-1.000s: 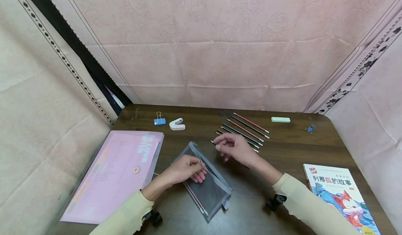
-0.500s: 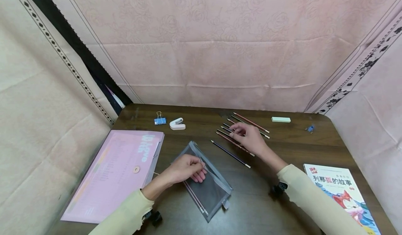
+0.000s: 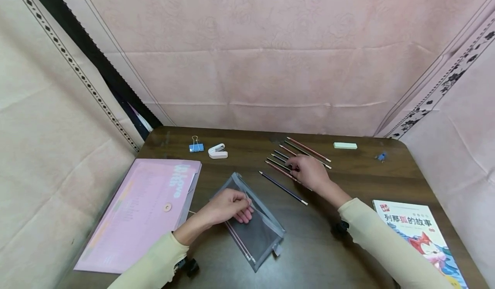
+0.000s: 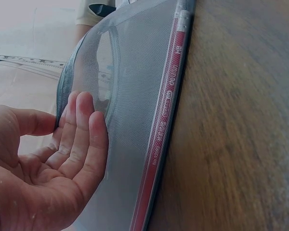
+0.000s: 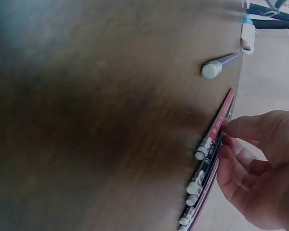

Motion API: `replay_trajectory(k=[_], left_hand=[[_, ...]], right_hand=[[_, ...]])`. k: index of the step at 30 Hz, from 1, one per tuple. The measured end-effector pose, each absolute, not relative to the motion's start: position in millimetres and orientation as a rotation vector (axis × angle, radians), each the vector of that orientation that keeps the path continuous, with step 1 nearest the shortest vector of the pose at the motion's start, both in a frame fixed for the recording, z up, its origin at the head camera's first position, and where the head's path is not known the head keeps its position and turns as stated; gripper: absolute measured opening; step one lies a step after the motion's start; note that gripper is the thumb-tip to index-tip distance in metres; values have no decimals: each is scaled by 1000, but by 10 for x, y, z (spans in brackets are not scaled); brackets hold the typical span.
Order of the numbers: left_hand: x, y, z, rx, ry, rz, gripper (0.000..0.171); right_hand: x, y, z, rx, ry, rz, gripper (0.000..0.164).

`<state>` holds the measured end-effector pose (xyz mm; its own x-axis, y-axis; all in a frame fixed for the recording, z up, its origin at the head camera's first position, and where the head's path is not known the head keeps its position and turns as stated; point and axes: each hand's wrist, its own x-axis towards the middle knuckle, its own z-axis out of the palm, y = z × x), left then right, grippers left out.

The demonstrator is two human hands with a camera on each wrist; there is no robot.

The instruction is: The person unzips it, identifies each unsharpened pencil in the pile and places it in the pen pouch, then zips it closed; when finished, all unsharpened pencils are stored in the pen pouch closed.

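Observation:
My left hand pinches the edge of a grey mesh pencil pouch between thumb and fingers, its other fingers lying against the mesh. A red pencil lies along one side inside the pouch. My right hand is over a slanted row of pencils lying on the table. In the right wrist view its thumb and fingers pinch at a red pencil, the nearest of the row, with dark pencils close beside it. One dark blue pencil lies apart between the row and the pouch.
A pink document folder lies at the left. Toward the back are a blue binder clip, a white stapler, a pale green eraser-like block and a small blue object. An illustrated book lies at the right.
My right hand has left the dark blue pencil, which now lies apart, and moved back and right to the row of pencils. My left hand stays on the pouch.

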<state>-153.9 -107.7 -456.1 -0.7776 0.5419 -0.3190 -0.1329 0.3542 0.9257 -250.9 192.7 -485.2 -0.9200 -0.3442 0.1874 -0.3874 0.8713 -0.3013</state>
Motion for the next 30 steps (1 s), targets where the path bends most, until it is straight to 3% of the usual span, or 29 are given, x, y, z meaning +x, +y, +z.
replay_trajectory(k=[11,19,24,30], left_hand=[[-1559,-1054,-4549,369,2017,1465,27],[-1589,-1084,-4556,380,2037,1451,26],[-1583,-1086,-4568,381,2035,1453,26],[-1571,-1064,-4580,393,2011,1473,26]], right_hand=[[-2534,1929,-4853,580,-2889,385,24],[-2515,1805,-4612,661,-2759,485,36],[-2355,1674,-4437,761,-2678,863,41],[-2114,1484,-4371,737,-2534,1623,44]])
